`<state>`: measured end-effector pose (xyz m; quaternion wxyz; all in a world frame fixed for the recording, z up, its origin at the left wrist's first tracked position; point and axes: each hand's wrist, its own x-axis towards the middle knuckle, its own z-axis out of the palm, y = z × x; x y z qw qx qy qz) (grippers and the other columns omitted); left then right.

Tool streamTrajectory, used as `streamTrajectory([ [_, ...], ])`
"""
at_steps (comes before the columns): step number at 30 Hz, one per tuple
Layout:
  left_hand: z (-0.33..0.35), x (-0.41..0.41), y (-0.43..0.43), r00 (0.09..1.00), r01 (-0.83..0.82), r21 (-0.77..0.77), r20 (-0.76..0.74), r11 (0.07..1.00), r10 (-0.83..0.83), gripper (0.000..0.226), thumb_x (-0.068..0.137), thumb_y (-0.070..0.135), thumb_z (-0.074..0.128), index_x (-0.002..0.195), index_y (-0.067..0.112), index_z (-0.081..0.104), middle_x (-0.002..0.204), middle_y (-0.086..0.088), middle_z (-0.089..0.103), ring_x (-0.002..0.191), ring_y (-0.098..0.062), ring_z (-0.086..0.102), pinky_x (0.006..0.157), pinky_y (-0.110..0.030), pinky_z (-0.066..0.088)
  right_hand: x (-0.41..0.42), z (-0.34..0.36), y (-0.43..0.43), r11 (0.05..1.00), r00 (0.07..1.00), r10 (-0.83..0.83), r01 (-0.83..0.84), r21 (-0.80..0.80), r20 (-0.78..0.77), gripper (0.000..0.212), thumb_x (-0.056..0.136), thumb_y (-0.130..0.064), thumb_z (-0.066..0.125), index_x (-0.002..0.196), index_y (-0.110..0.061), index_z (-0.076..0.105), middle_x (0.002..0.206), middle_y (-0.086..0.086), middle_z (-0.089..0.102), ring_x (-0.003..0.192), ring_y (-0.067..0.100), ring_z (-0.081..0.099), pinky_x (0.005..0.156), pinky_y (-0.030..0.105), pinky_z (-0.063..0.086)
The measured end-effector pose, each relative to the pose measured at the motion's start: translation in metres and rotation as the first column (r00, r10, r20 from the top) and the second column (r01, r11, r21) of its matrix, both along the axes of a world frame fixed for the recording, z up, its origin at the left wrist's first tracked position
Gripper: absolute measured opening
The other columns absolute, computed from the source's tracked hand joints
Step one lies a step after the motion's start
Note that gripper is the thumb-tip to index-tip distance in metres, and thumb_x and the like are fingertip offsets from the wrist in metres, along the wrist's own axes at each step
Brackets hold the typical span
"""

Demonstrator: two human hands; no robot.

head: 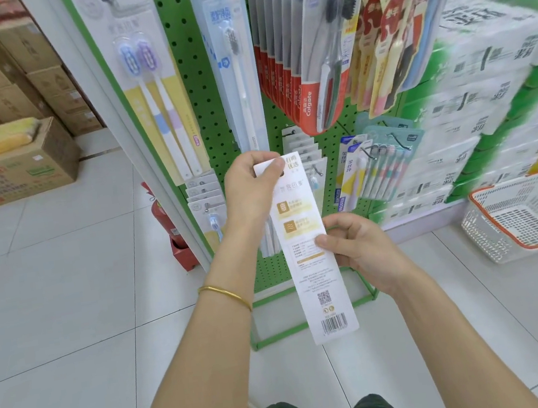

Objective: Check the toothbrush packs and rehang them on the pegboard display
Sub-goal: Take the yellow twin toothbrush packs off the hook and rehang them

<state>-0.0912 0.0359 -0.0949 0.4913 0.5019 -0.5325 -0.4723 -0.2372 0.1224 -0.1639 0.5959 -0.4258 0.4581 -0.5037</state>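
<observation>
A long white toothbrush pack (314, 266) is held upright in front of the green pegboard display (189, 76), its printed back with barcode facing me. My left hand (251, 189) pinches its top end; a gold bangle sits on that wrist. My right hand (356, 243) grips its right edge at mid-height. Other packs hang on the pegboard: a two-brush yellow pack (153, 81), a single white-brush pack (235, 59), a row of red Colgate packs (302, 60) and lower multi-brush packs (380, 167).
A white-and-orange shopping basket (525, 216) sits on the tiled floor at right. Stacked white-green paper goods (486, 86) fill the right shelf. Cardboard boxes (13, 163) stand at left, and a red fire extinguisher (168, 225) stands by the display's base.
</observation>
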Motion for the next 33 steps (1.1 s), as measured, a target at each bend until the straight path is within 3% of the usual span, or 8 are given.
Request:
streamTrajectory([
  [5, 0.005, 0.004, -0.002, 0.991, 0.055, 0.076, -0.127, 0.996, -0.045, 0.006, 0.091, 0.014, 0.062, 0.090, 0.020, 0.063, 0.087, -0.001, 0.068, 0.073, -0.011, 0.064, 0.058, -0.021, 0.053, 0.000, 0.003, -0.007, 0.998, 0.998, 0.055, -0.056, 0.034, 0.036, 0.030, 0.080, -0.019, 0.071, 0.105, -0.005, 0.063, 0.096, 0.008, 0.073, 0.083, 0.020, 0.069, 0.073, 0.035, 0.054],
  [9, 0.010, 0.009, -0.002, 0.941, 0.192, 0.088, -0.297, 0.977, -0.159, 0.009, 0.094, 0.010, 0.056, 0.098, 0.016, 0.062, 0.084, -0.001, 0.068, 0.074, -0.014, 0.063, 0.069, -0.031, 0.053, 0.003, 0.005, -0.013, 0.980, 0.979, 0.168, -0.178, 0.088, 0.111, 0.076, 0.062, -0.052, 0.082, 0.118, -0.004, 0.061, 0.108, 0.010, 0.068, 0.096, 0.023, 0.063, 0.086, 0.038, 0.050],
  [12, 0.018, 0.013, 0.001, 0.865, 0.281, 0.045, -0.445, 0.959, -0.233, 0.014, 0.095, 0.006, 0.051, 0.101, 0.014, 0.060, 0.078, 0.002, 0.067, 0.071, -0.012, 0.062, 0.069, -0.032, 0.054, 0.012, 0.008, -0.017, 0.950, 0.938, 0.298, -0.310, 0.046, 0.177, 0.087, 0.063, -0.055, 0.080, 0.128, -0.003, 0.054, 0.125, 0.019, 0.060, 0.116, 0.034, 0.056, 0.101, 0.047, 0.043],
  [16, 0.036, 0.026, 0.002, 0.781, 0.315, -0.004, -0.566, 0.949, -0.262, 0.017, 0.095, 0.006, 0.047, 0.106, 0.012, 0.058, 0.075, 0.001, 0.061, 0.068, -0.014, 0.057, 0.065, -0.030, 0.052, 0.032, 0.028, -0.026, 0.910, 0.894, 0.411, -0.413, -0.028, 0.176, 0.080, 0.062, -0.049, 0.083, 0.121, -0.002, 0.054, 0.106, 0.015, 0.067, 0.102, 0.035, 0.064, 0.094, 0.047, 0.049],
  [20, 0.051, 0.042, 0.001, 0.901, 0.097, 0.013, -0.425, 0.995, -0.082, 0.017, 0.098, 0.018, 0.050, 0.112, 0.011, 0.057, 0.093, -0.004, 0.067, 0.082, -0.013, 0.064, 0.073, -0.027, 0.050, 0.057, 0.056, -0.039, 0.974, 0.971, 0.209, -0.218, -0.063, -0.115, 0.058, 0.066, -0.039, 0.077, 0.112, -0.010, 0.054, 0.089, 0.005, 0.064, 0.087, 0.030, 0.066, 0.086, 0.045, 0.052],
  [24, 0.068, 0.060, 0.006, 0.944, -0.056, -0.080, -0.328, 0.995, 0.026, 0.025, 0.099, 0.030, 0.046, 0.106, 0.009, 0.058, 0.097, -0.006, 0.067, 0.086, -0.016, 0.064, 0.078, -0.033, 0.053, 0.084, 0.100, -0.050, 0.972, 0.861, -0.167, 0.063, -0.225, -0.480, 0.044, 0.070, -0.036, 0.079, 0.101, -0.024, 0.051, 0.085, -0.010, 0.059, 0.074, 0.004, 0.057, 0.062, 0.011, 0.044],
  [30, 0.097, 0.081, 0.008, 0.971, -0.218, -0.309, -0.169, 0.926, 0.172, 0.018, 0.097, 0.019, 0.054, 0.099, 0.001, 0.059, 0.093, -0.019, 0.066, 0.081, -0.023, 0.062, 0.080, -0.047, 0.052, 0.125, 0.137, -0.062, 0.878, 0.647, -0.445, 0.178, -0.444, -0.620, 0.054, 0.065, -0.059, 0.073, 0.094, -0.027, 0.040, 0.079, -0.011, 0.051, 0.067, 0.002, 0.051, 0.058, 0.028, 0.039],
  [33, 0.108, 0.093, -0.002, 0.957, -0.290, -0.366, -0.130, 0.884, 0.260, 0.019, 0.097, 0.017, 0.051, 0.087, 0.002, 0.058, 0.082, -0.014, 0.057, 0.073, -0.021, 0.051, 0.073, -0.051, 0.050, 0.139, 0.146, -0.068, 0.860, 0.635, -0.472, 0.181, -0.477, -0.611, 0.054, 0.069, -0.063, 0.069, 0.096, -0.028, 0.038, 0.084, -0.012, 0.053, 0.072, 0.005, 0.053, 0.060, 0.030, 0.040],
])
